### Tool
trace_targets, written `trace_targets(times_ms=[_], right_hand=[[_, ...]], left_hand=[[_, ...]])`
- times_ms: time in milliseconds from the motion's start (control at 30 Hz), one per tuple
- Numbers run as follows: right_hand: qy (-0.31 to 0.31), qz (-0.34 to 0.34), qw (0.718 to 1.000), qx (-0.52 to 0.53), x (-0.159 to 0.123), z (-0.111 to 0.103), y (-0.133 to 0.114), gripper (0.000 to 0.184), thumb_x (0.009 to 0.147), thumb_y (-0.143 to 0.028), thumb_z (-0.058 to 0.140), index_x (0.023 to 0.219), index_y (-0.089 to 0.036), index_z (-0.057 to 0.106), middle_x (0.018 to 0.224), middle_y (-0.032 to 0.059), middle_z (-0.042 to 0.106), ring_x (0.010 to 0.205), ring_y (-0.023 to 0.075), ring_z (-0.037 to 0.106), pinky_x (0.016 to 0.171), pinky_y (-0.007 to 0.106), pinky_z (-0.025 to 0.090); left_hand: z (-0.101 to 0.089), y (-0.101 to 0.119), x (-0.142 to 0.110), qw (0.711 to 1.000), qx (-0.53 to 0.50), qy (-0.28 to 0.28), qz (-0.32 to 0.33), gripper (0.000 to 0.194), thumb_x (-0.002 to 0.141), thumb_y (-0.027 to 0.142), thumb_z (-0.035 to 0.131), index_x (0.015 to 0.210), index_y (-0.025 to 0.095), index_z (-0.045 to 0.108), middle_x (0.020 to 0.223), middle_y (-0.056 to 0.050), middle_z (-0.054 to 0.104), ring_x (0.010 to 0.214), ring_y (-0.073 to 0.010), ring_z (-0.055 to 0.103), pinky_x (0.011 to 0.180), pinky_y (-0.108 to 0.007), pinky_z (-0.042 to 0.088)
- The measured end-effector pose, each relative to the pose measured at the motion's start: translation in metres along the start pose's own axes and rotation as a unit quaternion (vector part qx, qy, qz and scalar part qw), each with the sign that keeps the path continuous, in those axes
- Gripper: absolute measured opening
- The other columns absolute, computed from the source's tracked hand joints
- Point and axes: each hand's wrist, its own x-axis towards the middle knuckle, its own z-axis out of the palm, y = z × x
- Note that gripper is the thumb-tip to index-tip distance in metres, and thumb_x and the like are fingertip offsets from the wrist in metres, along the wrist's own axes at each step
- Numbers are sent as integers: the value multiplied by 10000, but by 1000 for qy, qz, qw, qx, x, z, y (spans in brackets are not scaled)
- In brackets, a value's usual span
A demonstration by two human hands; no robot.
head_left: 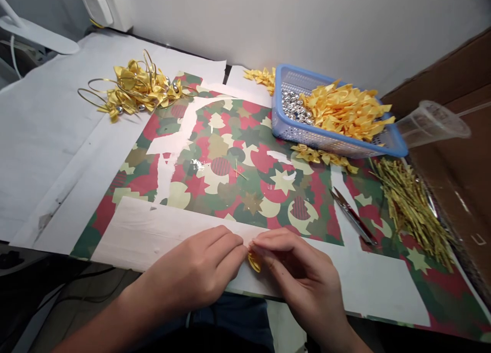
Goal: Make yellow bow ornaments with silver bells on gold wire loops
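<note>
Close to the table's near edge, my right hand [303, 271] pinches a small yellow ribbon bow [254, 262] between thumb and fingertips. My left hand [207, 261] is closed too, its fingertips meeting the right ones at the top of the bow. The fingers cover most of the bow, and any fine wire in it is hidden. Beyond the hands lies a patterned red and green paper sheet [230, 194] with short gold wire bits [240, 174] on it. To the right of my right hand rests a pair of metal snips [353, 217].
At back right a blue plastic basket [337, 138] holds yellow bows [345, 107] and silver beads [295, 107]. A clear plastic cup [433, 125] tilts beside it. Gold wire stems [414, 215] lie at right. Gold rings with yellow bows [134, 87] are heaped at back left.
</note>
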Motion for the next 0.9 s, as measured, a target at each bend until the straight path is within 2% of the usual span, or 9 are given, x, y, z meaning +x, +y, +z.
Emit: trace_targets(times_ms=[233,433,600,700,900], right_hand=[[-11,-4,1000,-14,1,0,0,163,818,-68,621,828,-215,690,743,25,713,675,150,674,593,225,586],[18,72,997,20,4,2,-3,119,776,-117,690,830,-222,710,710,-8,740,609,138,704,570,197,601],[22,72,997,25,6,4,-4,65,788,-143,673,768,-201,694,686,4,704,611,132,678,553,189,584],[27,107,992,56,8,4,-5,33,785,-172,686,798,-202,687,694,5,704,613,135,690,545,189,587],[51,152,979,126,15,5,-3,141,746,-233,741,830,-210,630,710,-6,691,649,135,687,554,198,591]], left_hand=[[0,-1,-1,1000,-9,-9,-9,197,930,29,409,912,57,604,718,-90,676,679,-204,653,606,-320,562],[2,-2,0,996,-73,-11,-47,213,942,62,407,877,78,609,729,-90,665,660,-190,628,592,-317,555],[0,-2,0,993,-103,-25,-60,219,944,72,410,867,85,615,733,-83,658,662,-184,620,599,-302,542],[-2,-4,1,984,-143,-51,-92,250,969,119,387,856,118,610,752,-61,656,682,-166,623,623,-272,536],[-3,-6,0,973,-177,-71,-127,268,991,177,366,850,141,591,769,-38,642,691,-155,607,632,-255,513]])
